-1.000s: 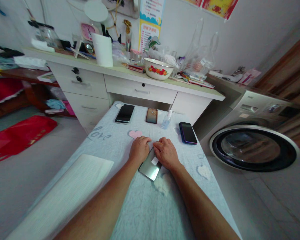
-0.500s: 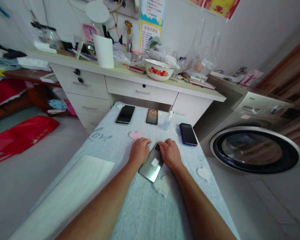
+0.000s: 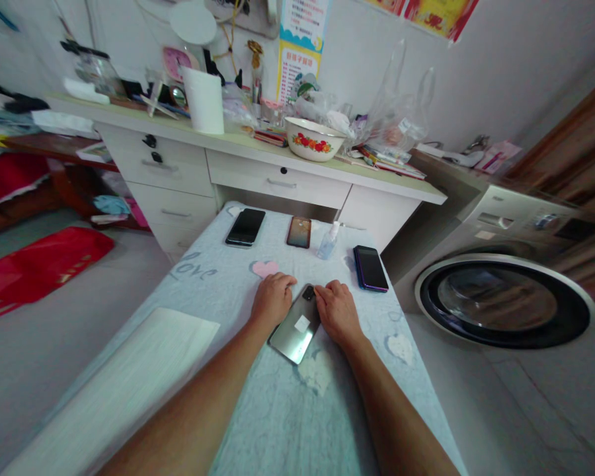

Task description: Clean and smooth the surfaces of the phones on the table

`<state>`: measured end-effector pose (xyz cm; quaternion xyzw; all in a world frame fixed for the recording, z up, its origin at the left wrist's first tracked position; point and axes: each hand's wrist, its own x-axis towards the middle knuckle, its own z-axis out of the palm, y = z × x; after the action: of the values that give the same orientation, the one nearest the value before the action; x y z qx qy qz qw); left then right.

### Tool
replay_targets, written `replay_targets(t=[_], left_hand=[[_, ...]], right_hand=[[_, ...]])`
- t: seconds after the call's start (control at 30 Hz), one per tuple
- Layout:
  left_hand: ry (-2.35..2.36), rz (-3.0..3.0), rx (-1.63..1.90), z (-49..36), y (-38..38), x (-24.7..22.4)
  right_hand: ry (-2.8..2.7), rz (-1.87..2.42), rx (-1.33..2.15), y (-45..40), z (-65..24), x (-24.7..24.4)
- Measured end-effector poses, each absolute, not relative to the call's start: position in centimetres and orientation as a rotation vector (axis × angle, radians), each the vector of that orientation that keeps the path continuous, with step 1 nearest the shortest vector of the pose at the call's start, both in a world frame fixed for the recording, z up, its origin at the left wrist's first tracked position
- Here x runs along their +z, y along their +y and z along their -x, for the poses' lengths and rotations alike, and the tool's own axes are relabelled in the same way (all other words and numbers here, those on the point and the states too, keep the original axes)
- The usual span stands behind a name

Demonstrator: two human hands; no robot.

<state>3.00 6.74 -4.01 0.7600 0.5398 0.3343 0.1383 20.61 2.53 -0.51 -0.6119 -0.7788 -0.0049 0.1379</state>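
Note:
A silver smartphone [image 3: 298,329] lies back side up on the cloth-covered table, turned at a slant, with a dark camera block at its top corner and a pale square label on its back. My left hand [image 3: 272,299] lies along its left edge, fingers curled together; the fingertips reach past the phone's upper left side. At the camera corner, my right hand [image 3: 336,309] has thumb and fingers closed on the right edge. The phone's screen side and the undersides of both hands are hidden.
Farther back on the table are a black phone [image 3: 246,227], a brownish phone-shaped item [image 3: 299,232], a clear spray bottle [image 3: 328,241] and a purple-edged phone [image 3: 371,268]. A whitish board [image 3: 123,383] lies at the left. A washing machine [image 3: 506,218] stands to the right.
The whole view has shifted slightly, so things sit a little farther left. Both hands keep their places at the silver smartphone.

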Motion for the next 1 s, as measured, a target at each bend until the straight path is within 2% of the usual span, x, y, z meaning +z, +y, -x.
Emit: replay_targets(t=[1.0], left_hand=[[1.570, -2.209, 0.954, -3.0, 7.0, -4.1]], right_hand=[[-2.415, 1.617, 0.089, 2.4, -18.6, 0.3]])
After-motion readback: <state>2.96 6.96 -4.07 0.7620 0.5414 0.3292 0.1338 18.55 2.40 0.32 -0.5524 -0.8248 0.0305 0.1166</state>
